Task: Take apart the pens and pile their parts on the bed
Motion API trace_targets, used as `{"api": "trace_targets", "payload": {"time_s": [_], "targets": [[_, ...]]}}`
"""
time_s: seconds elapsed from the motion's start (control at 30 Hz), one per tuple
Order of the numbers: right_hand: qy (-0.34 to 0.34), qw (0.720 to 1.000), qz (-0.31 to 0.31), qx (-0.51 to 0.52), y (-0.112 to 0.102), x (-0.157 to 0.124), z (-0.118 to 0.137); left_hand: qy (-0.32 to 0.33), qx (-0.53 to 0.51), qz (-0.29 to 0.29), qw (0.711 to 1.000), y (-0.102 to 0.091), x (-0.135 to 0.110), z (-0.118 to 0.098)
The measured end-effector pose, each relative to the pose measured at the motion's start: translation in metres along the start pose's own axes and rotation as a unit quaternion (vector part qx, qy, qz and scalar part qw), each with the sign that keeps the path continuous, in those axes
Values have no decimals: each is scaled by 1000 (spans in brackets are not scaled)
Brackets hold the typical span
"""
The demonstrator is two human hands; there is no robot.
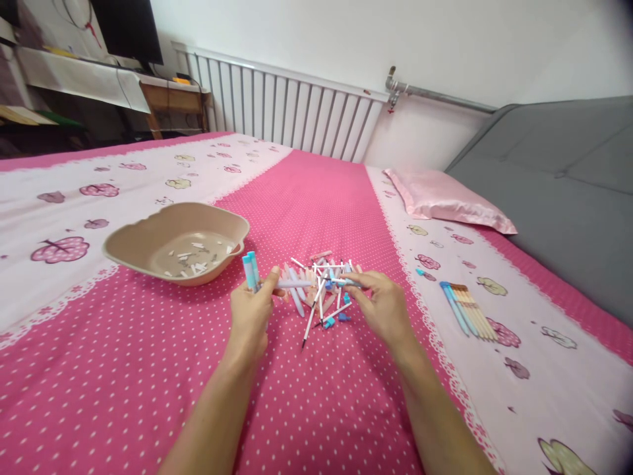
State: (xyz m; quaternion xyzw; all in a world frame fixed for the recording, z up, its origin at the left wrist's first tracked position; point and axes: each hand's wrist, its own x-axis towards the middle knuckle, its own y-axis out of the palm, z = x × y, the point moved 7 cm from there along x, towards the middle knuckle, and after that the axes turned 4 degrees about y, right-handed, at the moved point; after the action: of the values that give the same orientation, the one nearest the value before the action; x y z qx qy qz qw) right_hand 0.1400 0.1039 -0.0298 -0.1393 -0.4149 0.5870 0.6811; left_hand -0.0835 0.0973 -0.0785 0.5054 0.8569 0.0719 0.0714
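Head view: my left hand [251, 313] grips two blue-topped pens [250, 269], near upright, blue ends up, plus a pale lilac barrel [295, 284] between thumb and fingers. Barrel's long axis runs roughly level, left to right, free end toward my right hand [383, 303]. Right hand: fingers narrow, pinching a slim stick [340, 282], pointing left; exact part too small to tell. Both are held over the loose pen parts [321, 310] on the bed [316, 409]. Step looks like fitting pens together; I'd judge the next move calls for lining up stick and barrel, end to end. Row of pens [469, 310] lies off right, basin [178, 224] with white bits left.
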Motion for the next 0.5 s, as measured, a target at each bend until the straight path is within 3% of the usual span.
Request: {"api": "trace_targets", "payload": {"time_s": [0.17,0.33,0.5], "targets": [[103,994,14,-20,-5,4,-28,-5,-43,-37,998,-6,4,2],[83,992,68,-59,16,1,-24,9,-41,-47,998,-4,2,2],[98,993,5,-73,10,1,-23,35,-35,-23,999,4,1,7]]}}
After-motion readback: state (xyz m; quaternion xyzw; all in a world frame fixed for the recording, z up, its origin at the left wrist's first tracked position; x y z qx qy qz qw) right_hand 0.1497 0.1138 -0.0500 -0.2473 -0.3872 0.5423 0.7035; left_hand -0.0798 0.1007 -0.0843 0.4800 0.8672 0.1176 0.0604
